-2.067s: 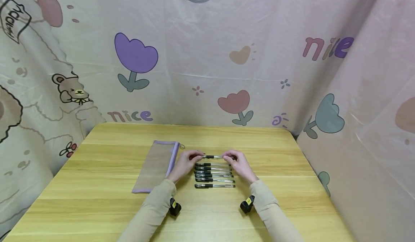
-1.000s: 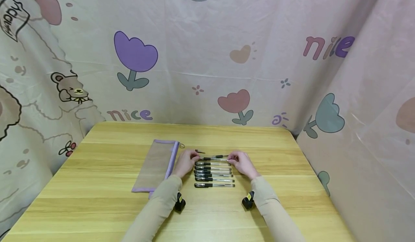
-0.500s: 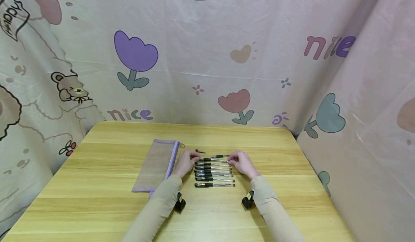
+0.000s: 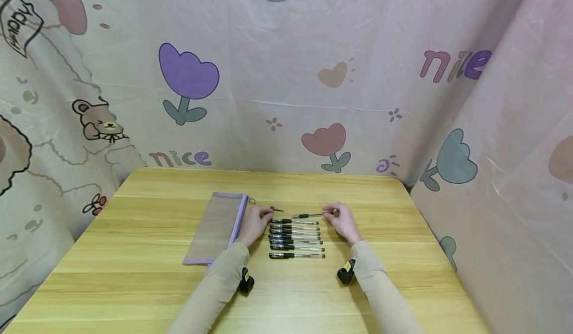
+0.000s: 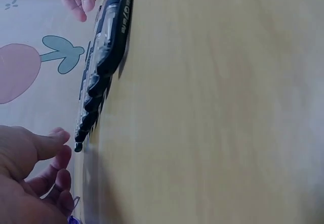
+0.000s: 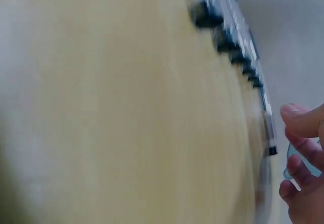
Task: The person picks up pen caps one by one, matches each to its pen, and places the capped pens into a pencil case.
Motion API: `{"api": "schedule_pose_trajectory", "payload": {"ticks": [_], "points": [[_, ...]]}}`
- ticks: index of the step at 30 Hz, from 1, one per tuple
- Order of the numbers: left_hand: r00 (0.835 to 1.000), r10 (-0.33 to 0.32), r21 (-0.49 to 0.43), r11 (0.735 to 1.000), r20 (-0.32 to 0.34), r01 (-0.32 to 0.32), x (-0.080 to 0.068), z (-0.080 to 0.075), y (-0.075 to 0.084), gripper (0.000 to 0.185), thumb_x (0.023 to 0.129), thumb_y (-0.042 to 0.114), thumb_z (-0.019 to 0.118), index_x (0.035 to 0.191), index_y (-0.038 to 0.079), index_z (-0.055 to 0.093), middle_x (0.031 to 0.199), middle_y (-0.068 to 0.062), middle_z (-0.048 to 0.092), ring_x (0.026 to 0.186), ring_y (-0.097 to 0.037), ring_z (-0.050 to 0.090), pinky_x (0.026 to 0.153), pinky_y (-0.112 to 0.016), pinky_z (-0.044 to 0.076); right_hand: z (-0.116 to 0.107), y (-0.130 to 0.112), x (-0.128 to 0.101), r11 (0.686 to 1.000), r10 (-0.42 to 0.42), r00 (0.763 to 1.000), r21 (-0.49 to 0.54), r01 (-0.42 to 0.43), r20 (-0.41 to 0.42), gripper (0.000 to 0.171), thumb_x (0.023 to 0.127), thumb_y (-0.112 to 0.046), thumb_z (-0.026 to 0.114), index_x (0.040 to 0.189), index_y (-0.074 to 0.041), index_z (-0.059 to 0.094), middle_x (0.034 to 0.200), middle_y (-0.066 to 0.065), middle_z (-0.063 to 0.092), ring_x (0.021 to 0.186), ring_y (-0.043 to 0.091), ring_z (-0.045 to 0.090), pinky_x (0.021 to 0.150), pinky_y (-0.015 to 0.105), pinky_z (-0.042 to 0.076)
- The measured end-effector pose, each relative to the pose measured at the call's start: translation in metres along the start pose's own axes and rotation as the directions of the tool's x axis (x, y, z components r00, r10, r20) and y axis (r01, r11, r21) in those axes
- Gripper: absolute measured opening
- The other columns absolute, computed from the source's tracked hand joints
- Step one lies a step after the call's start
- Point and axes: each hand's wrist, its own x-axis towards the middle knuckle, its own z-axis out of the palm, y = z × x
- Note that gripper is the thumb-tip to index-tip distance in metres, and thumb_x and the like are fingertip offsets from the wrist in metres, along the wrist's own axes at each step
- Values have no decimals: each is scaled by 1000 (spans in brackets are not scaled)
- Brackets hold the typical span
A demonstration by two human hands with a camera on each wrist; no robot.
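Note:
A row of several black-capped clear gel pens lies on the table between the hands. At the far end of the row, the last capped pen has its cap end beside my left hand; in the left wrist view those fingertips are just off it. Behind the row lies an uncapped pen, its rear end meeting the fingertips of my right hand in the head view. The right wrist view shows thumb and fingers with nothing visible between them. A loose pen cap lies near the left fingertips.
A mesh zip pouch with purple edging lies left of the pens, partly under the left forearm. The wooden table ends at a patterned cloth backdrop behind and at the sides.
Both hands brought a capped pen down to the far end of the row and let it go. The right hand has since moved right and back, to the uncapped pen's end.

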Motion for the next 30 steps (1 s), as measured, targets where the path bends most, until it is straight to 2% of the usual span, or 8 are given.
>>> {"api": "schedule_pose_trajectory", "payload": {"ticks": [2, 4, 10, 20, 22, 27, 30], "points": [[1000, 9, -3, 1000, -20, -9, 0, -1, -1, 16, 93, 4, 68, 105, -1, 76, 100, -16, 77, 88, -27, 69, 83, -43, 57, -1, 3, 1, 1000, 14, 1000, -7, -14, -20, 17, 88, -3, 74, 105, -3, 75, 100, 14, 67, 91, 24, 57, 80, 31, 44], [999, -9, -12, 1000, -33, 9, 0, -2, -2, 16, 93, 6, 68, 107, -1, 75, 99, -15, 76, 83, -23, 66, 77, -37, 56, -1, 5, 3, 999, 18, 1000, -30, -19, -21, 19, 88, -6, 75, 107, -4, 75, 104, 14, 67, 98, 27, 57, 84, 35, 45], [998, -37, -15, 999, -42, 36, -1, -3, -3, 18, 95, 7, 67, 109, 0, 74, 96, -13, 74, 79, -19, 63, 70, -31, 53, 0, 9, 7, 996, -4, 1000, -89, 6, 18, 20, 87, -10, 76, 108, -8, 76, 115, 14, 67, 113, 33, 55, 97, 50, 42], [994, 59, -30, 998, -93, -62, -5, -3, -2, 18, 91, -2, 66, 107, -8, 71, 91, -17, 72, 74, -18, 61, 64, -26, 51, 2, 8, 10, 989, -10, 999, -148, 17, 44, 16, 87, -10, 76, 103, -7, 76, 119, 15, 66, 118, 37, 53, 109, 58, 33], [995, 54, -31, 998, -87, -56, -5, -4, -2, 18, 91, -2, 66, 107, -8, 71, 92, -18, 72, 75, -20, 62, 64, -27, 52, 2, 9, 11, 987, -6, 999, -159, 13, 46, 15, 87, -10, 76, 103, -8, 77, 120, 15, 66, 118, 37, 52, 110, 60, 32], [999, -15, -40, 999, -50, 13, -2, -4, -3, 19, 93, 2, 66, 111, -3, 72, 96, -17, 73, 80, -22, 64, 68, -28, 53, 2, 9, 11, 988, 3, 999, -157, 5, 52, 13, 88, -8, 74, 101, -8, 77, 117, 14, 67, 119, 37, 53, 113, 61, 29], [999, -21, -31, 999, -49, 19, -1, -4, -4, 19, 93, 2, 67, 111, -2, 73, 96, -16, 73, 82, -22, 64, 70, -28, 53, 3, 9, 11, 988, 1, 999, -157, 7, 52, 12, 88, -7, 74, 100, -8, 77, 115, 13, 67, 118, 37, 54, 112, 61, 30]]}}
